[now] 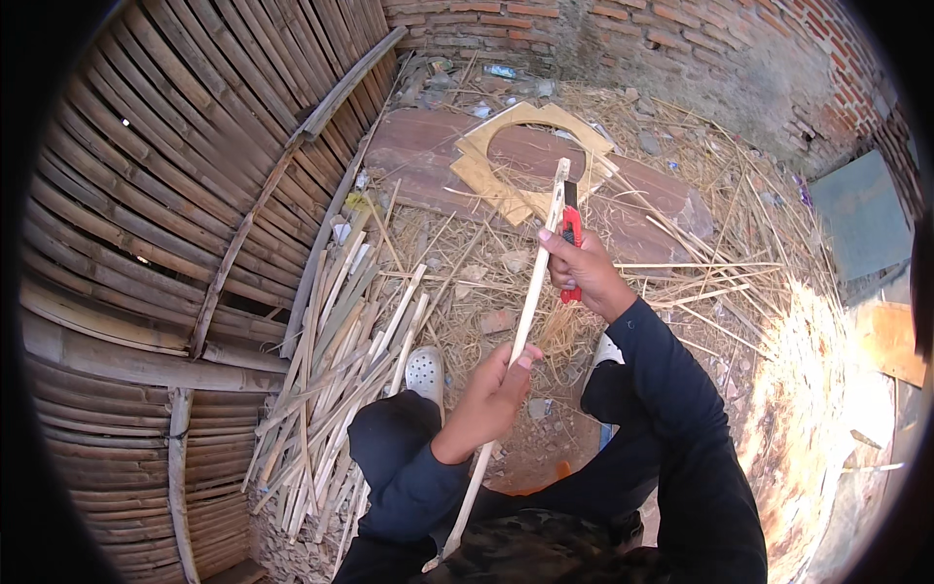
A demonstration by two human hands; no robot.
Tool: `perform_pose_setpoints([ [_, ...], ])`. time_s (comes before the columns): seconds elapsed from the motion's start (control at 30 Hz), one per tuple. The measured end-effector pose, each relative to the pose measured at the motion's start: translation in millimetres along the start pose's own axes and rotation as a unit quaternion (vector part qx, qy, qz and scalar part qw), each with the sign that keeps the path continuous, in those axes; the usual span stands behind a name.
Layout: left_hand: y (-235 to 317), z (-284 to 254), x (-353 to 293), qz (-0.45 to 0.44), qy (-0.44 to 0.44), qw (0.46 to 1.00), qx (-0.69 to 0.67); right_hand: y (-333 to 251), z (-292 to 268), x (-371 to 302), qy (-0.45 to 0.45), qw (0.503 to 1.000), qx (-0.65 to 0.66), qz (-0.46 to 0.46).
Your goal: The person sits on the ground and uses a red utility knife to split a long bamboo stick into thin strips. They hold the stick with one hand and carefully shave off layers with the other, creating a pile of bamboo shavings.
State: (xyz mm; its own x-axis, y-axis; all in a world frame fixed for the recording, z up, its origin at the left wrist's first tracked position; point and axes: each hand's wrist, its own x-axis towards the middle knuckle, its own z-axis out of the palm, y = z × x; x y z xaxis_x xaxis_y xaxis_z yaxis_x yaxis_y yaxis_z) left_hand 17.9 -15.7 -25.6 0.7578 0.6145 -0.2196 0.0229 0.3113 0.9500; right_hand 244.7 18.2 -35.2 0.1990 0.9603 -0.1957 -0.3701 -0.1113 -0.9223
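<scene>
A long pale bamboo strip [530,292] runs slantwise from my lap up and away from me. My left hand [493,394] is closed around its lower part. Farther up, my right hand [584,271] grips a red utility knife [572,230] with a black front end. The knife lies alongside the strip's upper end, and the right thumb presses against the strip. Whether the blade touches the bamboo cannot be made out.
A pile of cut bamboo strips [341,341] lies by my left foot, beside a bamboo slat wall [175,165]. Ahead, a wooden frame with a round hole [486,183] rests on a brown board [418,146]. Shavings cover the ground before a brick wall [671,49].
</scene>
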Motion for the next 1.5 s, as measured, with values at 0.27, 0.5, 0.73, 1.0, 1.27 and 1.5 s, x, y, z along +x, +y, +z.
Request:
perform_pose_setpoints([
  [0.27,14,-11,1,-0.018,0.064,0.997,-0.038,-9,6,-28,-0.031,0.75,-0.62,-0.229],
  [0.5,6,-7,1,0.019,0.052,0.998,0.024,7,-3,-12,0.024,0.685,-0.665,-0.297],
  [0.73,8,-9,-1,-0.005,0.026,0.999,-0.029,17,-8,-11,0.049,0.656,-0.676,-0.332],
  [1.0,3,-4,-2,0.012,0.015,1.0,-0.022,10,-21,5,0.058,0.647,-0.672,-0.356],
  [1.27,-4,3,-7,0.013,-0.023,1.0,0.008,0,-65,33,0.175,0.613,-0.709,-0.302],
  [1.5,-4,0,-7,-0.01,-0.039,0.999,0.002,-4,-92,40,0.225,0.631,-0.697,-0.254],
])
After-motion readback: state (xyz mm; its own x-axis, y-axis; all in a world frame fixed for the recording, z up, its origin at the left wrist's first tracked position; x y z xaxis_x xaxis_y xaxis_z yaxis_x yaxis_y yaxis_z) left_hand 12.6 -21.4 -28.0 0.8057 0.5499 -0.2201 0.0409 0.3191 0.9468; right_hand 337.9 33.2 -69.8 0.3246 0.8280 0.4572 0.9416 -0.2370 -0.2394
